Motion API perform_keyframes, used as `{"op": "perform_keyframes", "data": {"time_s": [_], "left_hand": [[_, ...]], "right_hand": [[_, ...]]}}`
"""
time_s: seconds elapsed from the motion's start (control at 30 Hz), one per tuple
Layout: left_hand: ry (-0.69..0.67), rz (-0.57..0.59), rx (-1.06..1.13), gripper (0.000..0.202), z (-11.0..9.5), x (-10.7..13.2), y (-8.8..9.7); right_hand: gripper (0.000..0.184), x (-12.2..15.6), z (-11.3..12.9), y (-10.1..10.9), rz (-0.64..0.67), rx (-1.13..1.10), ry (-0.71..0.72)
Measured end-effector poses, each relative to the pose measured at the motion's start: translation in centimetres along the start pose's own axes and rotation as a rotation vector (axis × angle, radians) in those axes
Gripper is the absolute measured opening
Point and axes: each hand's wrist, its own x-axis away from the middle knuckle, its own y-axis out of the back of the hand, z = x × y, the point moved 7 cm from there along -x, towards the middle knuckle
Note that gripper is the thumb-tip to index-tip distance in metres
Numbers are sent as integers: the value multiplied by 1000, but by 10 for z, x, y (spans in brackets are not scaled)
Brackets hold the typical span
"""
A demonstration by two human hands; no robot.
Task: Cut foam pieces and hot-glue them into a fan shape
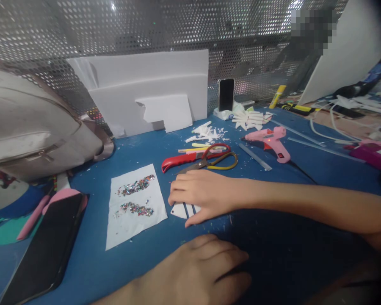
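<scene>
My right hand (206,192) reaches in from the right and closes over a small white fish-shaped piece (179,210) with dark stripes and a dark eye dot. Its thumb is on the near side, and the palm covers much of the piece. My left hand (193,271) is nearer to me, low over the blue table, fingers loosely bent and somewhat apart, with nothing seen in it. Just beyond the right hand lie scissors (204,162) with red and yellow-brown handles, beside a red cutter knife (178,161). White paper (114,231) with two strips of glitter flakes lies to the left.
A pink glue gun (274,142) and clear glue stick (255,157) lie to the right. White scraps (206,132), a propped phone (226,95) and foam boards (152,67) stand farther back. A dark phone (47,250) and pale bag (34,123) are at left.
</scene>
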Motion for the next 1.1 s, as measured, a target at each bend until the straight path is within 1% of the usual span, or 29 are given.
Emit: {"op": "perform_keyframes", "data": {"time_s": [0.1,0.27,0.33,0.47,0.57,0.63,0.73,0.8,0.9,1.1], "left_hand": [[1,2,0,28,0,0,0],[1,8,-1,29,-2,1,-1],[-3,9,0,29,-2,1,-1],[-6,24,11,29,-1,1,-1],[-2,27,10,30,1,0,-1],[1,27,11,30,1,0,-1],[7,27,12,29,0,0,0],[7,24,11,29,0,0,0],[5,22,11,29,-1,0,-1],[4,13,11,29,-1,0,-1]], "right_hand": [[34,0,1,0,-8,-12,1],[31,0,-3,3,-47,-104,-12],[29,0,-7,9,-102,-186,-50],[28,3,-19,22,-231,-382,-174],[30,5,-24,26,-262,-444,-210],[28,4,-23,25,-242,-436,-185],[25,2,-17,18,-155,-351,-119],[26,1,-12,12,-94,-282,-78],[28,1,-6,6,-45,-231,-38],[24,1,-4,1,0,-215,-45]]}}
